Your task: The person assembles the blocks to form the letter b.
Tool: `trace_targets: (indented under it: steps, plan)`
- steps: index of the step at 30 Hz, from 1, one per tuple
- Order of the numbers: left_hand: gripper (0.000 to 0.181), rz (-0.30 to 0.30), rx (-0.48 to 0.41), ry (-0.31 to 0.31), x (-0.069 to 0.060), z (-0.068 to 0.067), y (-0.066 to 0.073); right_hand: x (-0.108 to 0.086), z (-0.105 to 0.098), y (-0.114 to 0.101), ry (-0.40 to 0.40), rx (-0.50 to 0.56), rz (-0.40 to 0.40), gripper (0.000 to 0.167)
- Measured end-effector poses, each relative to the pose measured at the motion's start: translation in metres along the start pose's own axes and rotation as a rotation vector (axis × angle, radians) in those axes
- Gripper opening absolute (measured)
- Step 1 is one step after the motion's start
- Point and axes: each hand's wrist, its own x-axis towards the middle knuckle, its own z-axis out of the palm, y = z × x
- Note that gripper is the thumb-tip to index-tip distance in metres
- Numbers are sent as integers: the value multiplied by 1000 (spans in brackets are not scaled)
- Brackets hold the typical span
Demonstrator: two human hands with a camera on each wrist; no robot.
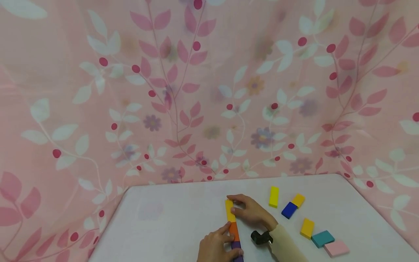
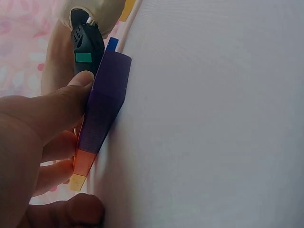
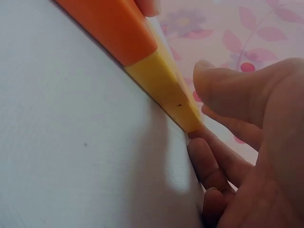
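A yellow block (image 1: pixel 230 211), an orange block (image 1: pixel 234 231) and a purple block (image 1: pixel 237 245) lie end to end in a straight row on the white table. My left hand (image 1: pixel 213 246) rests along the row, its thumb on the purple block and its fingertips by the orange one. At the far end, my right hand (image 1: pixel 251 211) touches the yellow block's end with its fingers. Its thumb (image 3: pixel 223 90) stands just off that block in the right wrist view. From the left wrist, the purple block (image 2: pixel 108 90) shows nearest, with orange and yellow beyond.
Right of the row lie a bright yellow block (image 1: pixel 274 197), a blue block (image 1: pixel 289 210) touching a yellow one (image 1: pixel 298 200), another yellow block (image 1: pixel 307 228), a teal block (image 1: pixel 322 238) and a pink block (image 1: pixel 337 248). A floral curtain (image 1: pixel 209 91) hangs behind the table (image 1: pixel 163 218).
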Motion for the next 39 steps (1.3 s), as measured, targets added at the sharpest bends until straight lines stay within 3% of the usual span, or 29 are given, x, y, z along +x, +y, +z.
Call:
trace_targets:
  steps: [3,8,13,18,23,34,39]
  plan:
    - [49,-4,-3,-2,0,0,1,0,-2,0,17,-16,18,49]
    - [49,-15,10,-3,0,0,1,-2,-15,-5,35,-83,-46,51]
    - [48,-39,-6,-17,1,2,2,-15,-48,-12,152,-174,-120,55]
    - [50,-21,2,2,1,2,2,-36,-84,-6,271,-352,-35,66]
    - [50,5,19,22,0,2,0,-50,-106,6,235,-447,57,73]
    - [54,6,9,44,-1,1,0,-40,-99,14,323,-411,52,55]
    - [54,6,4,28,-3,2,-1,-40,-93,19,372,-415,120,62]
